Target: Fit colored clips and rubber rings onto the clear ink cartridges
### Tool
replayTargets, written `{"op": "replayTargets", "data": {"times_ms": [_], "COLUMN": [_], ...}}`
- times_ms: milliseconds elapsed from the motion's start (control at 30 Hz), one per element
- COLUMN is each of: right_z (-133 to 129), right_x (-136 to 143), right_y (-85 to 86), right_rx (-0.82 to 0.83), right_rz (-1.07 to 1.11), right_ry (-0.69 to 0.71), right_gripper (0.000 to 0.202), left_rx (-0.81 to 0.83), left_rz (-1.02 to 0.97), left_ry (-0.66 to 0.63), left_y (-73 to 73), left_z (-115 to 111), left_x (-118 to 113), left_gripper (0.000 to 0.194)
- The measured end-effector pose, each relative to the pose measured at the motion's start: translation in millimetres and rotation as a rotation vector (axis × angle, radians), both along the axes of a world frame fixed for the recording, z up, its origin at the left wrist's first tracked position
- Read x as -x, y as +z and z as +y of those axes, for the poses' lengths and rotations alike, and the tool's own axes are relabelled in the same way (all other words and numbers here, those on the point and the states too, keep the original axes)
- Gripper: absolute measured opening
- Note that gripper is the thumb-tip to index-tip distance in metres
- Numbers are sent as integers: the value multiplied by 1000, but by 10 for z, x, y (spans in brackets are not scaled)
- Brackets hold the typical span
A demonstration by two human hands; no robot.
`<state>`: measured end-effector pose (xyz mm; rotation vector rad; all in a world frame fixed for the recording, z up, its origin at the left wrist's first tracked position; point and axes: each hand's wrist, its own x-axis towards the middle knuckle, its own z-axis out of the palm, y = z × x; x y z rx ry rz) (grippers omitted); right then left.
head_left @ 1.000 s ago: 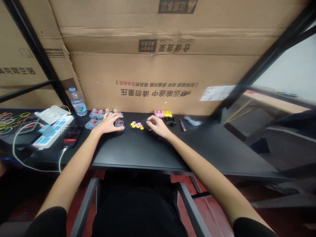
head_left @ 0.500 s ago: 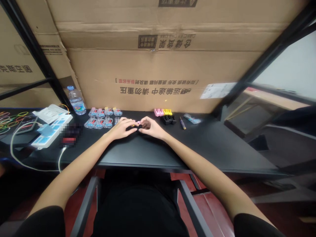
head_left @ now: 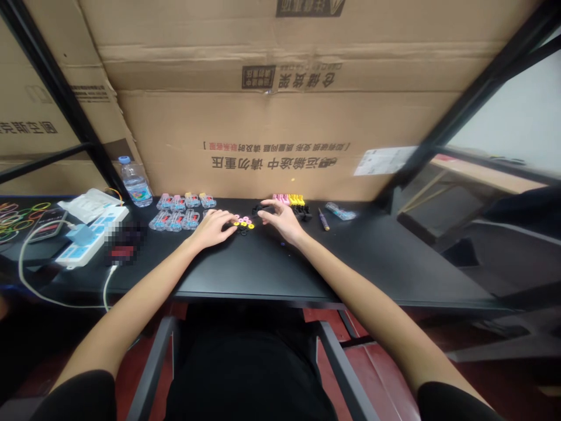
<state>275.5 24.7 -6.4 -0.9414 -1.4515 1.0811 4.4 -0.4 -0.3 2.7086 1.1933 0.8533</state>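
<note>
While the left hand (head_left: 214, 228), fingers apart, is beside little rings (head_left: 244, 223), the right hand (head_left: 283, 221) is by a black piece (head_left: 258, 209).
The rings lie mid-frame on the counter (head_left: 258, 266); whether the right fingers grip can't be seen.

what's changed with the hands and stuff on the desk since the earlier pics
The left hand moved right, from the clear plastic pieces to the small coloured rings. The right hand went left to the rings, then drew back right; whether it grips the black piece by its fingertips is unclear. The bottle and screwdriver stayed put.
</note>
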Motion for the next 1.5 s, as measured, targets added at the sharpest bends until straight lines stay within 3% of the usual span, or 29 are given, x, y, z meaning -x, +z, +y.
{"op": "replayTargets", "data": {"times_ms": [167,500,733,933,1133,1500], "right_z": [53,62,41,-84,-163,-169], "right_x": [41,45,36,80,186,202], "right_y": [-71,-90,-65,-5,4,-33], "right_rx": [-5,17,69,138,146,101], "right_rz": [36,19,-5,-51,-88,-133], "right_ry": [8,19,-14,104,163,189], "right_gripper": [59,58,45,34,37,48], "left_rx": [-24,-22,19,66,31,107], "left_rz": [36,76,-74,-340,-512,-567], "left_ry": [23,-51,-99,-124,-176,-212], "left_y": [-22,-90,-41,-1,43,5], "left_z": [43,122,117,54,-29,-70], "left_x": [-110,-225,-173,-83,-205,-254], "left_gripper": [32,19,7,14,13,10]}}
